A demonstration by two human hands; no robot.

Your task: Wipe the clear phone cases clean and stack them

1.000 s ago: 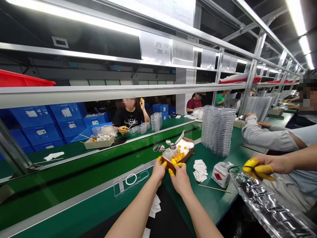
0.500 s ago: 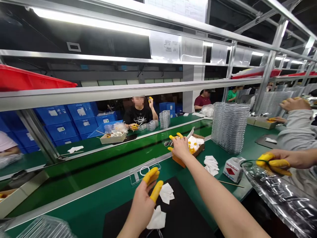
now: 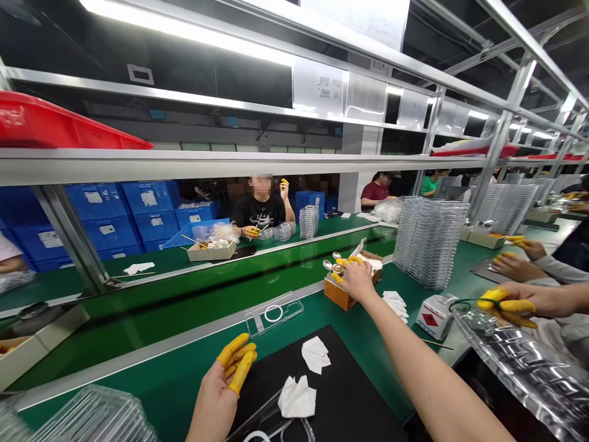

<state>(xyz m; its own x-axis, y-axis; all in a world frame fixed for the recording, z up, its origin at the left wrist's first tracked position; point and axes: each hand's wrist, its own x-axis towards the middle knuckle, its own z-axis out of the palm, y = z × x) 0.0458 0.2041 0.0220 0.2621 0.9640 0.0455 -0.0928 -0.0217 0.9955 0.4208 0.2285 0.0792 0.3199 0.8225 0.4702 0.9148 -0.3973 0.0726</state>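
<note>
On the bench, a parts box (image 3: 338, 294) stands just left of a tall stack of plastic trays (image 3: 430, 242), with paper wipes (image 3: 396, 305) just right of the box. Nearer, two crumpled tissues (image 3: 297, 397) lie on a work mat (image 3: 354, 380), and a conveyor (image 3: 184, 328) runs behind it.

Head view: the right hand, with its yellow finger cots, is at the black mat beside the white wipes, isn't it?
No, the head view shows the right hand, with its yellow finger cots, at the brown box, not the black mat. The left hand is the one beside that mat and the white wipes.
</note>
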